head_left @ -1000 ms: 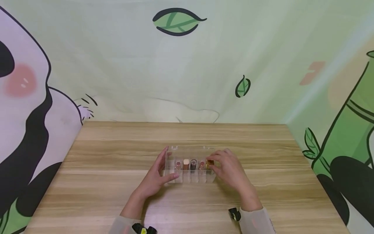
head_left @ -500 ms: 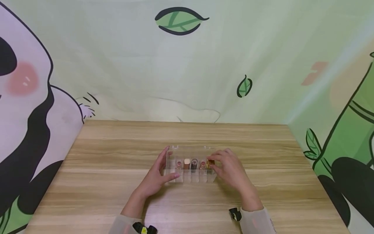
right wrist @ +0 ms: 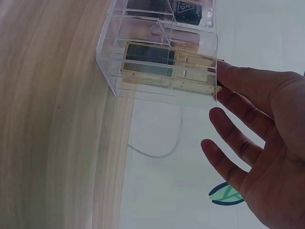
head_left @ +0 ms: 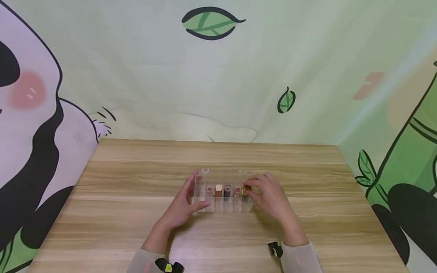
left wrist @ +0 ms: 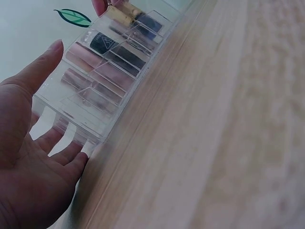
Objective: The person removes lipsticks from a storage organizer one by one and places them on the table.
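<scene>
the gold lipstick [head_left: 245, 191] stands in the compartment at the right end of the clear box [head_left: 220, 176], its long axis upright, square to the counter [head_left: 218, 242]. the right hand [head_left: 269, 191] comes at it from above and from the right: thumb and forefinger are nearly closed, pinching its top, while the other fingers spread loosely outside the end wall. the dark lower part sits down inside the box; whether it touches the floor of the compartment i cannot tell. this is the nearer hand by far. the left hand [head_left: 182, 204] grips the opposite end, opened wide around it, thumb along the front and fingers by the end wall. between the hands, just left of the gold one, a black lipstick [head_left: 227, 191] and three others stand in a row.
</scene>
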{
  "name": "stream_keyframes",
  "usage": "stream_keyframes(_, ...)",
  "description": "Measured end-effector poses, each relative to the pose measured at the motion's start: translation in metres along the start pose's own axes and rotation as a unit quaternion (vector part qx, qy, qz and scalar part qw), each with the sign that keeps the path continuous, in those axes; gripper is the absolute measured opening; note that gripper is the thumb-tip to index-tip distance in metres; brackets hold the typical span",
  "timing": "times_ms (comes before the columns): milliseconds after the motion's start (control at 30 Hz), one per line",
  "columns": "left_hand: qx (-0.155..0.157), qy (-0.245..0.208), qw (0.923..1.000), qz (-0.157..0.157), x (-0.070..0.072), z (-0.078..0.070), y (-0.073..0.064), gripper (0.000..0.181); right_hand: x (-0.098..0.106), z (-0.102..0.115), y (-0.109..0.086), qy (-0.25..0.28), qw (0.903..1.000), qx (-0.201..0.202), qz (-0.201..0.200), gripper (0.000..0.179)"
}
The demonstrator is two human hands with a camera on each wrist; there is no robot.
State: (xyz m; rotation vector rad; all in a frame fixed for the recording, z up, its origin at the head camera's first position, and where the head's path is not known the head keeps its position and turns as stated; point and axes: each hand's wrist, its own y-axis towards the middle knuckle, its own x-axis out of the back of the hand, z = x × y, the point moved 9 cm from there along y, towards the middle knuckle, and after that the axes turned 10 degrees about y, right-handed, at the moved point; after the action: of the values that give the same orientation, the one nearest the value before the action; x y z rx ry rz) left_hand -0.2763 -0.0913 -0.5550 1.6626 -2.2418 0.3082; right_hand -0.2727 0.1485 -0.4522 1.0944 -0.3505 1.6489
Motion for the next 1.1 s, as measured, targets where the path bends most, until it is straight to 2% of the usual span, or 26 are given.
stream_keyframes(867, 0.002, -0.013, 0.9999, 0.002, 0.000, 0.002, 0.001, 0.106, 0.012, 0.007, 0.000, 0.067, 0.9974, 0.013, -0.022, 0.020)
stream_keyframes(1100, 0.000, -0.013, 0.9999, 0.001, 0.000, 0.003, 0.001, 0.107, 0.013, 0.007, 0.000, 0.071, 0.9970, 0.014, -0.027, 0.022)
